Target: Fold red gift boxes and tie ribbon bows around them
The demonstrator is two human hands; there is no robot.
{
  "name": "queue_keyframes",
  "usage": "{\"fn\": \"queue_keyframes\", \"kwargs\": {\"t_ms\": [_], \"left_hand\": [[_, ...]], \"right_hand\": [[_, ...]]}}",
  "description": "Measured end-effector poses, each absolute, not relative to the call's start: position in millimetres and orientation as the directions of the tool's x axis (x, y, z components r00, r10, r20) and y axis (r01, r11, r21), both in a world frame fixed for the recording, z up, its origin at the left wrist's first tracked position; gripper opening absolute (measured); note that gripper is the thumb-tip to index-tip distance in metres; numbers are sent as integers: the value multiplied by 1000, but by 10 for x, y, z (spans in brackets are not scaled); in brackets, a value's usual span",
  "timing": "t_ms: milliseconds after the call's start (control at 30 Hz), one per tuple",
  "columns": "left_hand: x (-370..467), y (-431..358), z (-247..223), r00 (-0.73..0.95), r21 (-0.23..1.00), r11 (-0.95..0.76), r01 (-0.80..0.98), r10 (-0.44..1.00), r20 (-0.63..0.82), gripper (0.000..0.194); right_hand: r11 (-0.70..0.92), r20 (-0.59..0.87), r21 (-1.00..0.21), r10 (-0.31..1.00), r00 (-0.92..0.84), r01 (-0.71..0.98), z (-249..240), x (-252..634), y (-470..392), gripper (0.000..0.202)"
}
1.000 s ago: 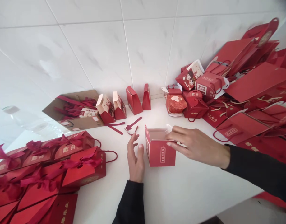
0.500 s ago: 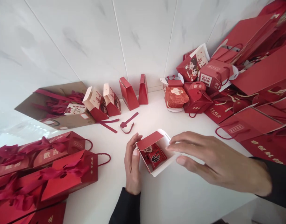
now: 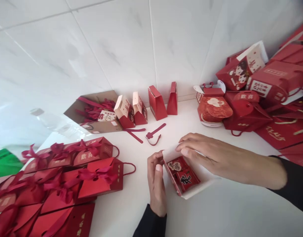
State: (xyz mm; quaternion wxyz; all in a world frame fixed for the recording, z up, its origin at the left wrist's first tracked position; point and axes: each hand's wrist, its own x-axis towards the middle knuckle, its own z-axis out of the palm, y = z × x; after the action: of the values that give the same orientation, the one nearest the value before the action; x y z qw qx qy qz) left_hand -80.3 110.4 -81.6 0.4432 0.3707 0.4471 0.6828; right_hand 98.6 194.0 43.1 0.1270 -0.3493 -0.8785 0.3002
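Note:
A small red gift box (image 3: 176, 188) with a white inside sits in front of me, its top unfolded. Inside lie red printed packets (image 3: 184, 174), one with a large black character. My left hand (image 3: 157, 181) grips the box's left side, thumb along the wall and fingers curled at the far corner. From the right, my right hand (image 3: 220, 158) reaches over the box, its thumb and fingers pinching the raised far flap. Part of the right wall is hidden under that hand.
Red boxes with ribbon bows (image 3: 100, 179) fill the left. Behind stand a cardboard box (image 3: 102, 126) of ribbons and several small red boxes (image 3: 157, 103). Loose ribbon strips (image 3: 156, 131) lie on the white table (image 3: 131, 210). More red gift boxes (image 3: 245, 112) are piled at right.
The view has swung left, so everything appears further right. My right hand has shifted from the box's right side to its far flap, which now stands up, baring more of the packets.

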Motion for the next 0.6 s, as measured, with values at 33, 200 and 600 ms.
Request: {"fn": "queue_keyframes", "kwargs": {"t_ms": [33, 200, 600], "left_hand": [[-807, 1097, -807, -340, 941, -210, -267, 934, 112, 33], [-809, 1061, -699, -289, 966, -218, -141, 942, 170, 34], [-1261, 1333, -52, -654, 928, -260, 268, 658, 373, 16]], "right_hand": [[540, -23, -634, 702, -712, 553, 402, 979, 1964, 33], [433, -93, -698, 735, -671, 571, 277, 960, 1989, 33], [-104, -126, -917, 992, -31, 385, -566, 1476, 1629, 50]]}}
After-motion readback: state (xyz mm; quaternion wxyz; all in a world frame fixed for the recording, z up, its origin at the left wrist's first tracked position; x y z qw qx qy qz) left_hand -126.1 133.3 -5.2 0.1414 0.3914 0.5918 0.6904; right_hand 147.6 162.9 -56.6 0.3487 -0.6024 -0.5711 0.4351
